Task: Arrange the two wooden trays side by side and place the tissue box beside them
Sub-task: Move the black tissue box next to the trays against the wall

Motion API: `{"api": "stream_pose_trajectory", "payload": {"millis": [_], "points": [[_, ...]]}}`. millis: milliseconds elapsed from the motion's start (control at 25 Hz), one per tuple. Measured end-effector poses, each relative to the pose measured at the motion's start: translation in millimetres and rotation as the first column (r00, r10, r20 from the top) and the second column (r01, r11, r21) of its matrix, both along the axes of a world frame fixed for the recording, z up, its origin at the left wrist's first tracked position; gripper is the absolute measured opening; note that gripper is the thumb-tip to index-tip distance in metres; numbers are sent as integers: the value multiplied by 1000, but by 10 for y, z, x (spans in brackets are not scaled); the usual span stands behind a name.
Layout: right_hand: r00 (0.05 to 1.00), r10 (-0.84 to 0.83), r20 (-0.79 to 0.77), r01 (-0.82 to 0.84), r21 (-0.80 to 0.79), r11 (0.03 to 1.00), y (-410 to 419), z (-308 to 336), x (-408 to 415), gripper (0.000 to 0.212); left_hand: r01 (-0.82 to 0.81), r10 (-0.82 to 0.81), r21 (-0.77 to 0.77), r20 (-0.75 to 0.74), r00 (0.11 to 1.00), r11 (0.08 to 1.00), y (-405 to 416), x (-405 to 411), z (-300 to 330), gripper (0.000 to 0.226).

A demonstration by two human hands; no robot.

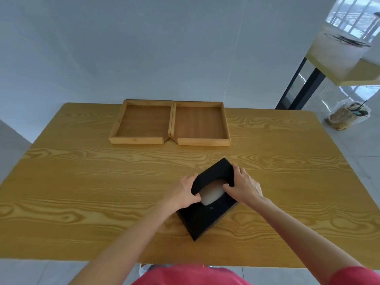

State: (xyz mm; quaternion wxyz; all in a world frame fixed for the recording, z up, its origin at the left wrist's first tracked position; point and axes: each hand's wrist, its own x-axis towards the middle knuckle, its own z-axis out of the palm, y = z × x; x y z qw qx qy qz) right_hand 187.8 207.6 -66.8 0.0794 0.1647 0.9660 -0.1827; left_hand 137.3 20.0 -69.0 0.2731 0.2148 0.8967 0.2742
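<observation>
Risk: black tissue box, angular w/ matte soft-looking cover, sits skewed at near table edge, well apart from the two smooth square wooden trays, & could slip as left hand & right hand fingers pinch only its raised flap.

A wood-grain table stands against a plain pale wall. Far beyond the right hand, a pale shelf on dark legs sits below a bright railed window. A plastic-wrapped basket rests on the grey tiled floor.
</observation>
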Motion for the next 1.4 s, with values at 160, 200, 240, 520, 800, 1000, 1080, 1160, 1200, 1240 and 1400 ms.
{"api": "stream_pose_trajectory", "payload": {"millis": [160, 200, 240, 520, 800, 1000, 1080, 1160, 1200, 1240, 1400], "points": [[998, -62, 13, 63, -77, 995, -529, -15, -270, 69, 17, -37, -113, -179, 983, 994, -524, -423, 136, 56], [996, -80, 28, 82, -92, 992, -658, -28, -319, 71, 26, -59, -146, -225, 973, 989, -635, -511, 173, 54], [994, -98, 40, 102, -107, 989, -792, -40, -377, 73, 32, -80, -174, -274, 958, 984, -751, -596, 206, 53], [988, -151, 38, 155, -125, 980, -1464, -80, -705, 77, 62, -180, -291, -398, 899, 955, -1345, -904, 173, 52], [977, -207, 59, 212, -103, 972, -1856, -151, -851, 82, 73, -181, -263, -413, 893, 962, -1653, -1081, 34, 51], [973, -226, 52, 231, -111, 967, -1938, -143, -854, 81, 83, -164, -200, -431, 888, 976, -1725, -1134, 22, 52], [977, -208, 49, 213, -225, 951, -1851, -133, -812, 74, 45, -95, -127, -425, 900, 991, -1758, -1124, 16, 55], [975, -210, 66, 219, -392, 894, -1674, -126, -753, 67, -80, 78, 9, -356, 931, 997, -1834, -1092, -15, 61], [970, -228, 90, 243, -455, 857, -1569, -123, -712, 64, -189, 207, 92, -277, 938, 978, -1878, -1051, -33, 64], [956, -261, 132, 291, -516, 806, -1491, -118, -681, 61, -317, 343, 163, -160, 926, 934, -1936, -1002, -57, 67], [880, -355, 316, 461, -746, 479, -1434, -120, -586, 45, -659, 591, 221, 304, 747, 719, -2070, -768, -217, 66]]}}
